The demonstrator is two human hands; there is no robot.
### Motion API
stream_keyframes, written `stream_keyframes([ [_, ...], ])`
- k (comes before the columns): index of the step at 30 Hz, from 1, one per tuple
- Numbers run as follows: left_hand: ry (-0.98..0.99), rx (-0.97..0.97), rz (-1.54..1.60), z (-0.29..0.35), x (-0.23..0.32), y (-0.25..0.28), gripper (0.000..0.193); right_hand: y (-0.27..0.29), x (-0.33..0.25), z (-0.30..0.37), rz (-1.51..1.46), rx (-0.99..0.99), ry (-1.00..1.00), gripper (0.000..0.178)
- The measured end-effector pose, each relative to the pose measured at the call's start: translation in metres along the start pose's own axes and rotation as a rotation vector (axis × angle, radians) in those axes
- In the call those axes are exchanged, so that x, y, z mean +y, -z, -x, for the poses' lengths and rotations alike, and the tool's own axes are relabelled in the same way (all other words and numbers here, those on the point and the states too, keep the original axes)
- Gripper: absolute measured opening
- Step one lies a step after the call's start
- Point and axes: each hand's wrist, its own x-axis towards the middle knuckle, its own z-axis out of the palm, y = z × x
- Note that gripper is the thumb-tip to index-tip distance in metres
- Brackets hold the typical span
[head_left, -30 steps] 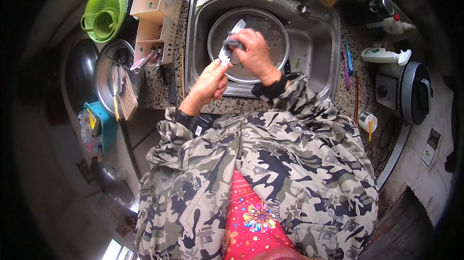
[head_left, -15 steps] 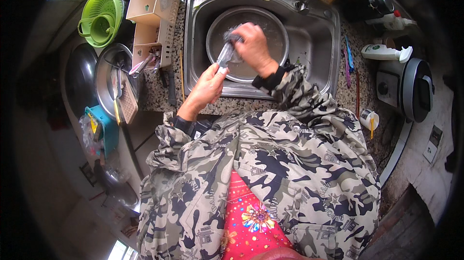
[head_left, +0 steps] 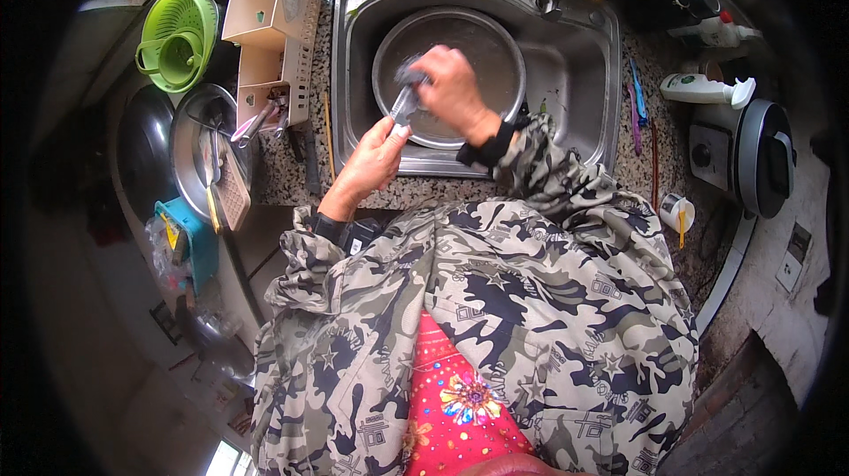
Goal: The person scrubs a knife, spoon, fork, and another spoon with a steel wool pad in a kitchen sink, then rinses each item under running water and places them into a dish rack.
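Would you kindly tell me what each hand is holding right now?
Left hand: closed on the near end of a slim, shiny object.
Right hand: closed around what looks like a grey scrubber.

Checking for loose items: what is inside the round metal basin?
The basin appears to hold cloudy water. The right hand and grey scrubber are over it, hiding whatever lies beneath them.

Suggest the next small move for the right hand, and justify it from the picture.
Probably a short stroke along the shiny strip: the right hand holds a grey scrubber at its far end, while the left hand grips its near end.
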Motion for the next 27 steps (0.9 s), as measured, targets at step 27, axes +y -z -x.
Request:
stream_keyframes([
  [27,0.306,0.138,0.093,-0.066,-0.054,0.047,0.035,-0.059,0.211,0.048,0.251,-0.322,-0.721,0.076],
])
